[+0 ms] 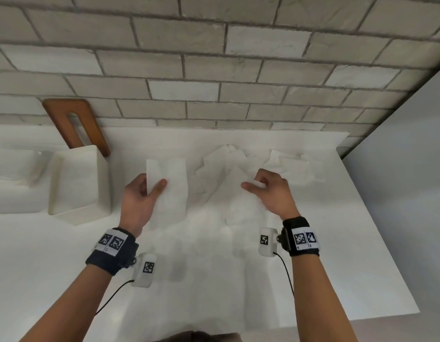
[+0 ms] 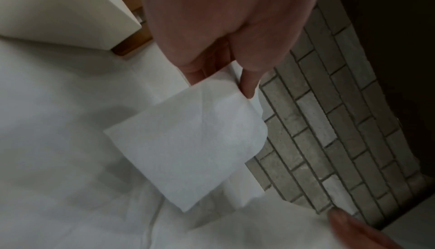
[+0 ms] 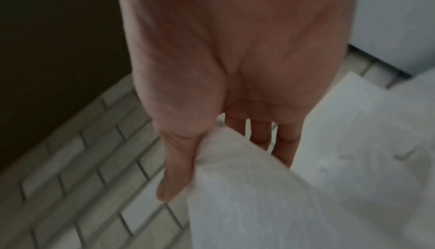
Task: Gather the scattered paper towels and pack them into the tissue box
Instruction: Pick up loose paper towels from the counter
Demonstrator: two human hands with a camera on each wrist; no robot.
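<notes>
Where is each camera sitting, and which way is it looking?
Head: on the person's head, facing forward and down at the white counter; both forearms, left hand and right hand show.
Left wrist: looks along the left hand at its folded white paper towel; palm and fingers show.
Right wrist: looks along the right hand at its white paper towel; thumb and fingers show.
Shared: every view shows the grey brick-tile wall; head and left wrist share the white tissue box.

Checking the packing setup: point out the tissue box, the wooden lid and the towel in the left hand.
tissue box (image 1: 78, 183), head view, white front wall.
wooden lid (image 1: 90, 119), head view, right arm of the frame.
towel in the left hand (image 2: 188, 141), left wrist view, flat middle.
</notes>
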